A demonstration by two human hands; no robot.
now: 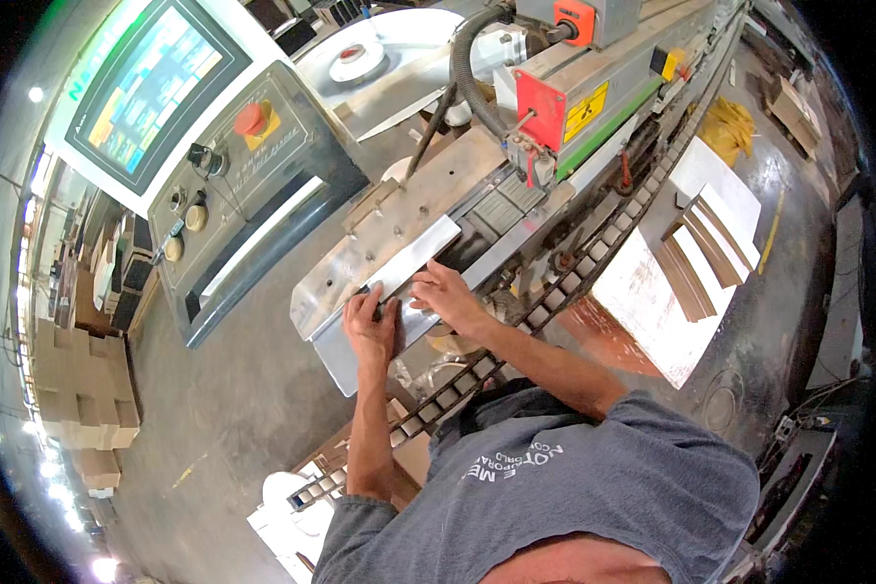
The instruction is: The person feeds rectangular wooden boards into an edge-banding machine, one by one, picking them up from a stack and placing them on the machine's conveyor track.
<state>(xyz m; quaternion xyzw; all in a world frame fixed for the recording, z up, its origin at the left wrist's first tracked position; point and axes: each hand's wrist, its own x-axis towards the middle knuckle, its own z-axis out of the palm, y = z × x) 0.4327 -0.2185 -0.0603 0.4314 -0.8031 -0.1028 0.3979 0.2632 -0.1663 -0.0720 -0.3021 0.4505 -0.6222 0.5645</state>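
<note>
A long white strip point(417, 255) lies along the metal infeed bed of a machine. My left hand point(370, 329) is at the strip's near end, its fingers curled down onto it and closed. To its right, my right hand point(446, 296) has bent fingers pressed at the strip's edge, with the fingertips close to the bed's dark channel. What lies under the fingers is partly hidden. A shiny metal plate point(333, 362) sticks out below my left hand. Ahead of both hands, ribbed grey blocks point(501, 209) sit in the channel.
A control panel point(253, 185) with a lit screen point(151, 83) and red button point(251, 120) stands left. The machine's red guard point(540, 109) is ahead. A roller chain conveyor point(555, 297) runs diagonally on the right, beside white boards point(642, 311) with brown strips point(711, 243). Cardboard boxes point(83, 384) are stacked far left.
</note>
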